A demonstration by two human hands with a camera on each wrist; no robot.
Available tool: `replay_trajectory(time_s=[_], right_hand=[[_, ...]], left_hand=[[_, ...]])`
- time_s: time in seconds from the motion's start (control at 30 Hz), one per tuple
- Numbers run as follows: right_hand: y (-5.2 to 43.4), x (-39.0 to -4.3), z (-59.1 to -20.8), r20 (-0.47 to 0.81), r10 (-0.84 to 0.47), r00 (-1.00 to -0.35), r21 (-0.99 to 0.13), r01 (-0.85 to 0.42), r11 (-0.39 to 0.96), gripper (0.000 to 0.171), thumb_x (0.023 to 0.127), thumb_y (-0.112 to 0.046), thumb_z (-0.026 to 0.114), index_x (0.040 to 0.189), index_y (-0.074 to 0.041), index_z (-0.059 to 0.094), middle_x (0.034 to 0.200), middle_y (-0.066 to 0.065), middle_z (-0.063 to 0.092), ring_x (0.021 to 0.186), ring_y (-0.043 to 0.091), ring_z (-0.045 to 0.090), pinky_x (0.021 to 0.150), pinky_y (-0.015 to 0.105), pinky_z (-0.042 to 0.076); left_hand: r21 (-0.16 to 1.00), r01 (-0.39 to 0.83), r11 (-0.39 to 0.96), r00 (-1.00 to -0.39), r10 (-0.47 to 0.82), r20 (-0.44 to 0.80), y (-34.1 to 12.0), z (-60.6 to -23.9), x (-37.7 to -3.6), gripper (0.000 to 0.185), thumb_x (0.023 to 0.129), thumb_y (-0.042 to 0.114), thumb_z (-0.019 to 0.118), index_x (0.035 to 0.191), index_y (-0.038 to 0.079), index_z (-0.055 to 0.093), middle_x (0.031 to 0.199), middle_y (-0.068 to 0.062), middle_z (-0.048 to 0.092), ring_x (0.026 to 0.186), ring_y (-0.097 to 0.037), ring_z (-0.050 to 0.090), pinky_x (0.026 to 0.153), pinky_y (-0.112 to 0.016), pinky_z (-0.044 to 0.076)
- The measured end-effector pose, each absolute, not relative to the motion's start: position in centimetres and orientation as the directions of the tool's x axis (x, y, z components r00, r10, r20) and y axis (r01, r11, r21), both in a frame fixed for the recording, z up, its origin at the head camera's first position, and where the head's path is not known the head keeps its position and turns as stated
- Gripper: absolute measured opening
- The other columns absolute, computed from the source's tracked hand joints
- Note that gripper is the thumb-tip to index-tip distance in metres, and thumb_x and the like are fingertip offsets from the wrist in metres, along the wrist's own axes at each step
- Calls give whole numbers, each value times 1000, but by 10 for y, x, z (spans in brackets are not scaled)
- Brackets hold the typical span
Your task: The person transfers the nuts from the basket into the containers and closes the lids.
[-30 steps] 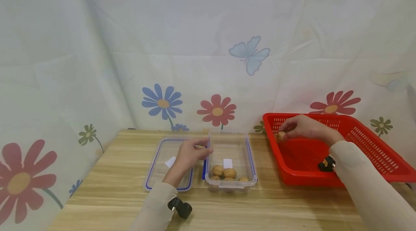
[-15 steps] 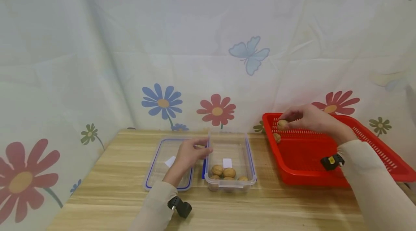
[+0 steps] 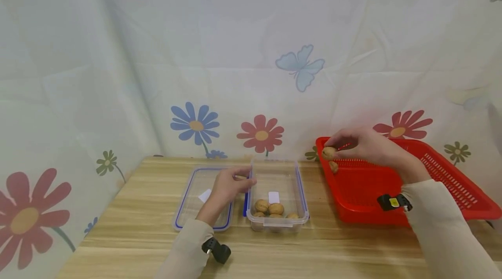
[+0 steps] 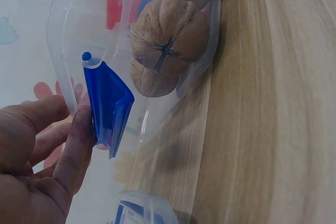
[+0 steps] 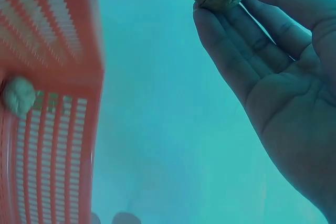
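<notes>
A walnut (image 3: pixel 328 153) is pinched between the thumb and fingertips of my right hand (image 3: pixel 366 150), held above the left rim of the red plastic basket (image 3: pixel 341 209). One more walnut (image 5: pixel 19 96) lies inside the basket by its left wall. My left hand (image 3: pixel 229 187) grips the left rim of a clear food storage container (image 3: pixel 278 223), its fingers beside the blue side latch (image 4: pixel 107 103). Several walnuts (image 4: pixel 170 35) sit at the near end of that container. A white paper slip (image 3: pixel 273 197) shows behind them.
Left of the container lies its clear lid (image 3: pixel 184 205) with a blue seal and a white slip (image 3: pixel 205 195), partly behind the left forearm. Everything stands on a wood-grain table (image 3: pixel 129 226). A flower-printed cloth (image 3: pixel 219 74) hangs behind the table.
My right hand has lifted one walnut out of the basket's left corner, then carried it leftward over the rim. The other walnut there has come into sight. My left hand stays put.
</notes>
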State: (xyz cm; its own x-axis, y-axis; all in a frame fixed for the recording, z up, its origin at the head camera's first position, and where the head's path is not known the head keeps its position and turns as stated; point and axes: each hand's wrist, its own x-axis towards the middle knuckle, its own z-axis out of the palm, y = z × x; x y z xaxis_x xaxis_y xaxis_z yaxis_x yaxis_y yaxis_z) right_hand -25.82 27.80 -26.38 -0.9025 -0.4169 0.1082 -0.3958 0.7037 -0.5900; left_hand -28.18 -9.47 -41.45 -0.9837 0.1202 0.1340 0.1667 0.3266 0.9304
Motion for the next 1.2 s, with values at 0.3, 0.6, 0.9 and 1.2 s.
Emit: replay_trajectory(time_s=[0.3, 0.6, 0.9, 1.2], right_hand=[[258, -245, -277, 198, -472, -859, -642, -478, 600, 32, 93, -12, 85, 123, -13, 77, 114, 4, 74, 94, 24, 69, 83, 32, 64], [237, -239, -295, 229, -479, -848, -666, -495, 558, 29, 92, -14, 85, 120, -16, 79, 121, 1, 74, 110, 24, 69, 90, 25, 60], [223, -237, -309, 210, -575, -791, -726, -520, 451, 33, 93, -13, 84, 124, -7, 76, 116, 5, 75, 103, 24, 72, 90, 30, 62], [210, -241, -320, 172, -621, -765, -740, -516, 431, 29, 94, -12, 83, 122, -7, 77, 114, 4, 75, 105, 25, 73, 91, 31, 62]], left_hand=[[931, 172, 322, -983, 118, 140, -95, -416, -283, 42, 93, 11, 84, 133, 3, 73, 119, -15, 74, 85, -27, 79, 77, -40, 66], [931, 171, 324, -983, 124, 137, -96, -419, -284, 45, 94, 12, 84, 136, 1, 71, 121, -16, 74, 86, -28, 79, 79, -40, 66], [932, 168, 320, -983, 121, 136, -95, -418, -284, 45, 93, 12, 84, 136, 1, 71, 122, -16, 74, 86, -28, 79, 78, -40, 66], [930, 168, 328, -983, 125, 133, -96, -419, -285, 45, 94, 13, 84, 136, 2, 71, 123, -16, 74, 87, -27, 79, 78, -40, 66]])
